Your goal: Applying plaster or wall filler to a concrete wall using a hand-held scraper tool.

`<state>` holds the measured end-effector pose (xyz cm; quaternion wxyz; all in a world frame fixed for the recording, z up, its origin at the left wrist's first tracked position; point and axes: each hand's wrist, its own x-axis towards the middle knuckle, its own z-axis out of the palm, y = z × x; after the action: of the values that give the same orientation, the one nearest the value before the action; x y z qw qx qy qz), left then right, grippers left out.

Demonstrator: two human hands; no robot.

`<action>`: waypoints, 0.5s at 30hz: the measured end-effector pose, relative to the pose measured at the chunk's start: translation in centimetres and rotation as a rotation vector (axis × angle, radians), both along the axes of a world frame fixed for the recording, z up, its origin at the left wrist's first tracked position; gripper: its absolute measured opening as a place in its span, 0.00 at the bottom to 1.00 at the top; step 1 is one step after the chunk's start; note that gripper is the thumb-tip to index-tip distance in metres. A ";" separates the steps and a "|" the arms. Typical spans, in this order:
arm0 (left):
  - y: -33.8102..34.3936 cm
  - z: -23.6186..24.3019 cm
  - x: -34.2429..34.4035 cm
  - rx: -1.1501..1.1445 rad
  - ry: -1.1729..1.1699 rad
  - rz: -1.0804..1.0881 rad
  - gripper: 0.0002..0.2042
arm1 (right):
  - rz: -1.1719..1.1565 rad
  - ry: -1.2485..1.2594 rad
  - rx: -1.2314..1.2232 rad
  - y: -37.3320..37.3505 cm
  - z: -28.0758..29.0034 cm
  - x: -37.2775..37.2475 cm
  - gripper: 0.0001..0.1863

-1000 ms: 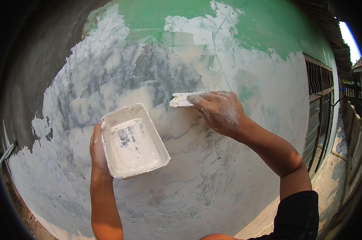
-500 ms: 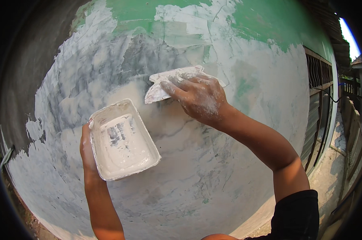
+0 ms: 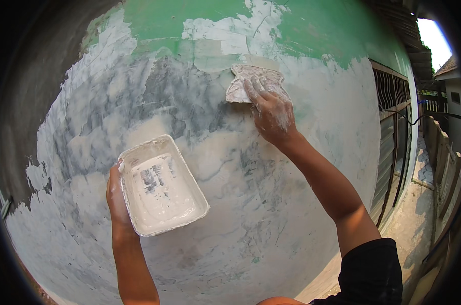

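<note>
A tall wall with a mottled white and grey face (image 3: 296,229) stood before the person, bearing green paint (image 3: 322,30) along its top and rough-edged white filler (image 3: 240,30) spread over that paint. Cloudy dark grey patches (image 3: 177,84) showed through the thinner coat in its upper middle. A flat, paste-smeared scraper with curved sides (image 3: 236,87) lay against or very close to it. The left of the person's hands (image 3: 117,193) carried a tilted white rectangular tray (image 3: 148,149), its floor unevenly covered with creamy white paste (image 3: 172,208).
</note>
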<state>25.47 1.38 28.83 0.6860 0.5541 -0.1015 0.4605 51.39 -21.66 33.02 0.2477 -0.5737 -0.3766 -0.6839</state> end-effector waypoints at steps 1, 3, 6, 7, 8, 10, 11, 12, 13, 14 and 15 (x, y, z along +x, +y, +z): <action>0.2 0.0 0.0 -0.004 0.002 0.004 0.23 | 0.028 -0.041 -0.028 1.1 -2.0 -1.0 0.27; 0.2 0.0 0.2 0.011 0.009 -0.016 0.23 | 0.004 -0.062 -0.128 1.4 -5.6 -2.1 0.32; -0.1 0.5 0.5 0.006 0.031 0.010 0.23 | -0.007 -0.031 -0.218 -0.6 -6.5 -4.0 0.26; -0.5 0.7 0.9 0.009 0.030 0.007 0.23 | 0.047 -0.065 -0.193 -1.7 -5.6 -3.9 0.21; -0.8 0.8 1.0 0.026 0.030 0.008 0.23 | 0.105 -0.099 -0.169 -2.4 -4.5 -3.8 0.16; -1.4 0.8 1.3 0.046 0.031 0.001 0.23 | 0.088 -0.063 -0.014 -4.1 -0.7 -3.0 0.08; -1.7 0.9 1.5 0.047 0.024 -0.015 0.23 | 0.064 -0.090 0.069 -5.2 1.4 -2.4 0.09; -1.8 0.9 1.5 0.045 0.018 -0.020 0.23 | 0.044 -0.024 0.185 -5.8 3.2 -2.1 0.10; -1.8 0.9 1.8 0.048 0.018 -0.030 0.23 | -0.008 -0.008 0.265 -6.6 4.9 -0.9 0.11; -1.7 0.9 2.1 0.081 0.012 -0.042 0.23 | -0.023 0.068 0.351 -6.9 6.3 0.0 0.12; -1.8 0.9 2.3 0.115 0.007 -0.056 0.23 | -0.029 0.067 0.354 -7.0 6.9 0.7 0.12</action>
<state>27.81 -0.39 29.70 0.6661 0.5910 -0.1409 0.4326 52.13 -28.70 39.95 0.3475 -0.5489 -0.2336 -0.7234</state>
